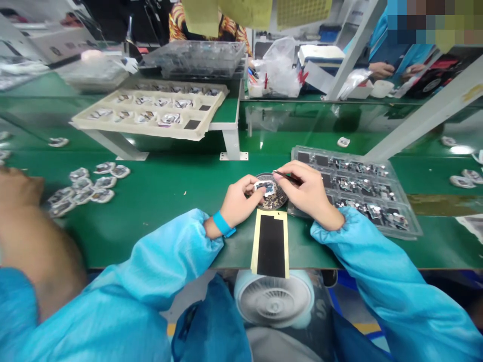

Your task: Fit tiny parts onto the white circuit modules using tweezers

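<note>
A small round perforated jig [277,198] lies on the green table [169,186] with a small white part [264,188] on top of it. My left hand [239,201] pinches that white part, fingers closed. My right hand [307,193] is closed around thin dark tweezers [285,175], whose tip points at the part. Just below the jig lies a yellow-backed sheet with a black strip [270,245], hanging over the table edge.
A clear tray of small boards [362,188] sits right of my hands. Several loose white parts [88,183] lie at the left. A beige tray [151,110] stands on a raised shelf behind. A white fan [273,299] is below the table edge. Other people work at the back.
</note>
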The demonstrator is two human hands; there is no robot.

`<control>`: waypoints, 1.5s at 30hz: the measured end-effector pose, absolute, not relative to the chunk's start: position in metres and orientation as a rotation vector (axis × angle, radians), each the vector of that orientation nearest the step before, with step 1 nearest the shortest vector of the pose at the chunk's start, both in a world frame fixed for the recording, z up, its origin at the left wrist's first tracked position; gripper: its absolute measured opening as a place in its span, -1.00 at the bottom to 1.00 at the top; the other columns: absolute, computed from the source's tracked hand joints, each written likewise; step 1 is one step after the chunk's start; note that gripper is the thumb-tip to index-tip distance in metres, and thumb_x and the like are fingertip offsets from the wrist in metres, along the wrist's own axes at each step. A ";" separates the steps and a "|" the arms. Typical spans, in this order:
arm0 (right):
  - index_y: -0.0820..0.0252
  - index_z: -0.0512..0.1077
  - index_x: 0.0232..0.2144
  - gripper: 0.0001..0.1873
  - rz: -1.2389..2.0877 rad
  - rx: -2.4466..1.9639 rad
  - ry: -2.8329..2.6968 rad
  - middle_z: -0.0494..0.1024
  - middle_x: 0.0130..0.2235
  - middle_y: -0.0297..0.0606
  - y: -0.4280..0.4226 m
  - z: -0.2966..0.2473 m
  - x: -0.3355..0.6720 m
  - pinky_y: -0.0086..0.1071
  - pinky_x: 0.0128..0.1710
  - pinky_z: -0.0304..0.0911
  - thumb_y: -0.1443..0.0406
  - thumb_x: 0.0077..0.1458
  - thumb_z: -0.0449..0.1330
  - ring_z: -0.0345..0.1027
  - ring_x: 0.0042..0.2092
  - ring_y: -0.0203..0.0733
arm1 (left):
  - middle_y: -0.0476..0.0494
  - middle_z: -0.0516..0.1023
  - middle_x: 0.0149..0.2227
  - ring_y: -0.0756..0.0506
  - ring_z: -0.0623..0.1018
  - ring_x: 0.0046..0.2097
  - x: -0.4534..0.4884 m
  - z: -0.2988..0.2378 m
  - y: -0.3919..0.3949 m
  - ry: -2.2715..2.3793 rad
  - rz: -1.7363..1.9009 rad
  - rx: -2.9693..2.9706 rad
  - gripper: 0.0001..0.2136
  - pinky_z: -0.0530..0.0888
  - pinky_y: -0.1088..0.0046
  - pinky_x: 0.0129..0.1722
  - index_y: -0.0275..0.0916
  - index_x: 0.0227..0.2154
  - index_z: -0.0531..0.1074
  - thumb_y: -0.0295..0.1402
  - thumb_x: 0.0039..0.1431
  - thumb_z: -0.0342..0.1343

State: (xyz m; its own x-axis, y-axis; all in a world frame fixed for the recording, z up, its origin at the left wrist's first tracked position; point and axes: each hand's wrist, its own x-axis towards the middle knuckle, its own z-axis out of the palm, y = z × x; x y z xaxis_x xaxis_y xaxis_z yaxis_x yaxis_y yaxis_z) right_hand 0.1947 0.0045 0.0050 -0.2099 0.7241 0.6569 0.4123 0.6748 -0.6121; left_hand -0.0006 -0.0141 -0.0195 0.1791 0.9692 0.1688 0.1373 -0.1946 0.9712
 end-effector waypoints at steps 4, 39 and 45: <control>0.16 0.57 -0.25 -0.95 0.399 -0.815 -1.940 0.60 -0.25 -0.23 0.004 0.003 0.197 -0.26 -0.18 0.41 0.35 0.21 0.30 0.49 -0.21 -0.19 | -0.01 0.64 -0.33 -0.06 0.63 -0.26 -0.002 -0.021 -0.014 1.178 1.173 1.812 -0.95 0.49 0.44 -0.23 -0.20 -0.30 0.47 -0.36 0.23 0.20; 0.07 0.55 -0.15 -0.83 0.276 -1.372 -2.242 0.61 -0.09 -0.28 0.004 -0.005 0.206 -0.28 -0.16 0.32 0.23 0.34 0.16 0.52 -0.09 -0.12 | -0.10 0.48 -0.54 -0.15 0.47 -0.38 -0.137 -0.023 0.077 1.940 1.024 1.813 -0.74 0.32 0.38 -0.35 -0.21 -0.58 0.46 -0.20 0.10 0.05; 0.06 0.57 -0.17 -0.82 0.267 -1.388 -2.266 0.62 -0.12 -0.29 0.002 -0.004 0.202 -0.31 -0.27 0.25 0.19 0.32 0.17 0.52 -0.15 -0.14 | -0.25 0.60 -0.39 -0.29 0.59 -0.18 -0.156 -0.027 0.130 2.129 1.095 1.725 -0.72 0.45 0.24 -0.13 -0.25 -0.45 0.51 -0.16 0.14 0.05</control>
State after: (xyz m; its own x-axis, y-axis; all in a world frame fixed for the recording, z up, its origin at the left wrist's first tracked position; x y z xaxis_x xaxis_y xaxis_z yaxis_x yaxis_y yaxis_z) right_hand 0.2024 0.0022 -0.0038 -0.3807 0.8791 0.2868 0.7884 0.4706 -0.3961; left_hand -0.1562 0.1299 -0.0270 -0.3046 0.9063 0.2929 0.7654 0.0499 0.6416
